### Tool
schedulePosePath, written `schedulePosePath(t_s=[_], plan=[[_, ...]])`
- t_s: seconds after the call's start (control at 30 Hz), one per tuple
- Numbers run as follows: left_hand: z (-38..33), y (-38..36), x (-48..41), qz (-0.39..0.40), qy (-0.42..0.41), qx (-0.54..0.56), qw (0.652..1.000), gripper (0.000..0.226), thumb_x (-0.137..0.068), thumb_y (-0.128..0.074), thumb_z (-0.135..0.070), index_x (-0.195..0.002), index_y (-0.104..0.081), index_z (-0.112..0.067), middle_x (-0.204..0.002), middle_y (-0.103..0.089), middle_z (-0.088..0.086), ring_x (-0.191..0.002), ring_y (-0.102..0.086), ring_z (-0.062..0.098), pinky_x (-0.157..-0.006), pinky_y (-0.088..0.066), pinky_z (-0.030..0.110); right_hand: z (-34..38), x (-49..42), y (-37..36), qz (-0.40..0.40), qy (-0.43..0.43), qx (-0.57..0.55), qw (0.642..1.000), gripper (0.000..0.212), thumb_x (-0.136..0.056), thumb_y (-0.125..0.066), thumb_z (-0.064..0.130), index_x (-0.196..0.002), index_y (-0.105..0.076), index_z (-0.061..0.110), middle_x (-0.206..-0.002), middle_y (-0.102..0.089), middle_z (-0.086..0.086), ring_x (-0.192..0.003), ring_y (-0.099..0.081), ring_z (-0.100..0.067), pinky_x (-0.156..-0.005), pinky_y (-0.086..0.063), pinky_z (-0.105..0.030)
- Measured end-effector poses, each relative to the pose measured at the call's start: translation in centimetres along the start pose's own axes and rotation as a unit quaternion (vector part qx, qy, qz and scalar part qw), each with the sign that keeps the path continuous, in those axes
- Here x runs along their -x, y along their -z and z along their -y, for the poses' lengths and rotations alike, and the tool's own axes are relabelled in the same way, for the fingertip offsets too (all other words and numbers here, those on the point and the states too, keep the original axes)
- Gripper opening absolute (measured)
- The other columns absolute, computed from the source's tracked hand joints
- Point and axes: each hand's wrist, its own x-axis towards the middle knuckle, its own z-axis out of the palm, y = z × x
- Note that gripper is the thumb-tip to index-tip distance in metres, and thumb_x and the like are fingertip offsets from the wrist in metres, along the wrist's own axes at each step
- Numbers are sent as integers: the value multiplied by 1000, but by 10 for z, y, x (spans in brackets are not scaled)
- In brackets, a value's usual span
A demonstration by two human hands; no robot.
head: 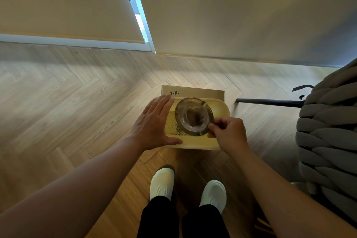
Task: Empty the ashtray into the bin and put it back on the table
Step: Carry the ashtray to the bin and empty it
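- Ashtray (pixel 194 116), round and of clear glass, is held over the yellow bin (pixel 222 110), pinched at its near right rim by the fingers (pixel 212 126) of the right hand (pixel 229 133); it seems tilted toward the viewer, though the angle is hard to judge.
- Dark residue shows at the ashtray's middle, so the emptying looks unfinished or only just finished.
- Ash specks (pixel 174 128) lie inside the bin just left of those fingers, which suggests most of the contents are already out.
- Left hand (pixel 154 121) lies flat and spread on the bin's left edge, holding nothing and seemingly steadying it.
- Cardboard box (pixel 201 92) stands just beyond the fingers, behind the bin, on the wooden floor (pixel 77 102).
- Still left, by my reading: any last shake, then the return to the desk, which is not in view.
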Motion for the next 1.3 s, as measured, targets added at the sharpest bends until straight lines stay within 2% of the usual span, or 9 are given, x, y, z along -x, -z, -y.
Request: schedulePosePath(t_s=[0.2, 0.33, 0.67, 0.77, 0.9, 1.0, 1.07, 1.2, 1.3], plan=[[-1, -1, -2, 0, -2, 3, 1000, 129, -58, -53, -91, -154, -20, -11, -162, -24, 12, -152, -15, 29, -123, -19, 49, 10, 0, 2, 47, -55, -70, 995, 14, -87, -71, 5, -90, -67, 18, -79, -73, 2, -64, -74, -11, -52, -52, -13], [-1, -3, -2, -6, 0, 5, 1000, 128, -57, -52, -93, -153, -19, -14, -162, -24, 10, -152, -15, 27, -124, -14, 43, 13, 0, 3, 78, -82, -109, 988, 12, -86, -70, 3, -92, -67, 14, -82, -74, -2, -66, -74, -14, -52, -54, -16], [-5, 1, 1, -14, 4, 12, 1000, 128, -56, -50, -94, -150, -30, -10, -162, -25, 10, -152, -15, 25, -123, -12, 39, 15, 1, 9, 123, -122, -140, 975, 24, -85, -71, 0, -108, -64, -4, -80, -74, -15, -63, -73, -20, -55, -58, -24], [-8, 2, 2, -12, 1, 10, 1000, 127, -56, -51, -94, -149, -31, -10, -162, -25, 10, -152, -15, 25, -122, -11, 37, 14, 0, 12, 132, -61, -56, 988, 46, -85, -73, 4, -127, -57, 11, -76, -76, -8, -65, -74, -19, -57, -58, -23], [-11, 3, 4, -15, -6, 7, 1000, 126, -57, -52, -94, -148, -33, -9, -162, -25, 10, -152, -16, 23, -122, -10, 35, 12, -2, 13, 170, 59, 97, 979, 75, -85, -75, 16, -148, -35, 28, -80, -74, -4, -70, -73, -17, -74, -61, -34], [-12, 4, 5, -18, -8, 8, 1000, 126, -57, -52, -93, -148, -34, -8, -162, -25, 10, -152, -16, 22, -123, -12, 36, 15, -4, 15, 193, 119, 198, 954, 94, -74, -83, 37, -151, -29, 28, -98, -71, 0, -84, -67, -13, -83, -58, -34], [-13, 6, 5, -15, -7, 5, 1000, 127, -58, -50, -94, -149, -33, -8, -162, -24, 9, -152, -15, 20, -123, -11, 35, 17, -5, 15, 201, 136, 232, 942, 105, -66, -88, 41, -150, -27, 26, -114, -67, 0, -93, -65, -13, -85, -56, -32], [-16, 7, 6, -15, -11, 0, 1000, 127, -58, -50, -94, -149, -33, -7, -163, -24, 9, -152, -16, 19, -123, -11, 34, 17, -7, 11, 200, 162, 288, 922, 103, -62, -91, 34, -143, -29, 22, -124, -63, -3, -103, -65, -21, -90, -57, -41], [-15, 7, 8, -14, -15, 6, 1000, 127, -59, -51, -93, -151, -32, -7, -163, -23, 8, -152, -14, 18, -124, -14, 37, 19, -8, 13, 182, 202, 355, 894, 98, -62, -88, 47, -138, -34, 19, -125, -60, -4, -111, -59, -21, -93, -54, -42]])
